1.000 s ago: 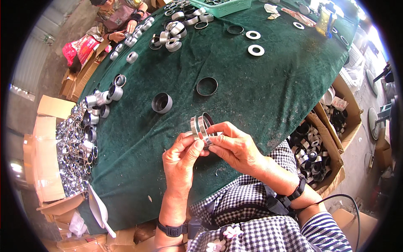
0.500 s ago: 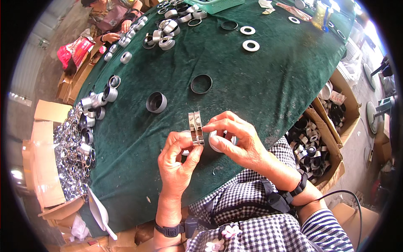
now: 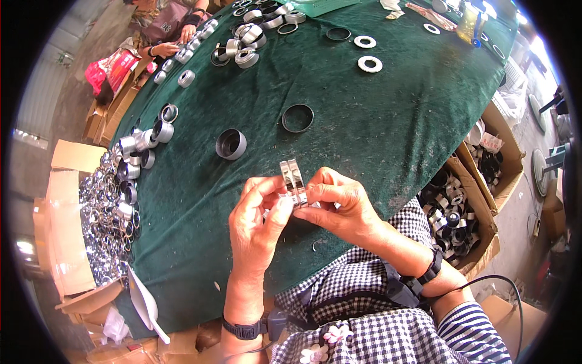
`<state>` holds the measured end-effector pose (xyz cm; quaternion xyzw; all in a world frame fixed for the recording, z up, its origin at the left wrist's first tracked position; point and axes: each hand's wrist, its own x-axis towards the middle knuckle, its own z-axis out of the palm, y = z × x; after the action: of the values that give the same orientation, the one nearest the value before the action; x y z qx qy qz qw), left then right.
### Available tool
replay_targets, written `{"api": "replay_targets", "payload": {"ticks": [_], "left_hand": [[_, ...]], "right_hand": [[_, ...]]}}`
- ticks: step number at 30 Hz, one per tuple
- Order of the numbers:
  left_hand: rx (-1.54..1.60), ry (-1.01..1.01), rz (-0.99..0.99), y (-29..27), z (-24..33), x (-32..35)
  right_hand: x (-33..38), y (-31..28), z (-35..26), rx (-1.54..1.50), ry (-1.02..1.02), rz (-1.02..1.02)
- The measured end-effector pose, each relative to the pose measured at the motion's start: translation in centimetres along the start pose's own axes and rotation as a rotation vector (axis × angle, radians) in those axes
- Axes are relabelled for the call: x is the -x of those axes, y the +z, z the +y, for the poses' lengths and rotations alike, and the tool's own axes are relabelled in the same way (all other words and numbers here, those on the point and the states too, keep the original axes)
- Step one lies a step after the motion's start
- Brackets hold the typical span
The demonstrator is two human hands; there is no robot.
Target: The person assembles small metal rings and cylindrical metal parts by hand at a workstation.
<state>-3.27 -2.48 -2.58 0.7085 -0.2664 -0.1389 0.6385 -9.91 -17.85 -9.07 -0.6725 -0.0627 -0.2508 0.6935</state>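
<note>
Green cloth (image 3: 388,133) spreads out before us. Our left hand (image 3: 251,221) and right hand (image 3: 345,207) pinch two shiny metal rings (image 3: 287,173) side by side, nearer us than the grey cup (image 3: 231,145). Right of that cup lies a black ring (image 3: 298,131); well left of it, thin rings (image 3: 108,221) are heaped.

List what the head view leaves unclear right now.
In the head view:
Shiny rings: lower parts hidden by the left hand and right hand.
Co-worker: head cut off by the upper edge.
Green basket: far side cut off by the top edge.
Brown box: bottom buried under ring pieces.
</note>
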Motion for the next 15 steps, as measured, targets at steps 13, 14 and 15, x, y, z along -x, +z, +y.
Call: {"api": "replay_targets", "payload": {"ticks": [13,14,15], "left_hand": [[-0.006,-0.010,0.048,-0.1,-1.6,0.9],[-0.015,0.005,0.036,0.0,-1.6,0.9],[-0.014,0.006,0.034,0.1,-1.5,0.9]], "right_hand": [[-1.7,-1.5,-1.3,0.111,-0.040,0.071],[-1.8,-1.4,-1.3,0.133,-0.091,0.061],[-1.8,-1.3,-1.3,0.117,-0.077,0.024]]}}
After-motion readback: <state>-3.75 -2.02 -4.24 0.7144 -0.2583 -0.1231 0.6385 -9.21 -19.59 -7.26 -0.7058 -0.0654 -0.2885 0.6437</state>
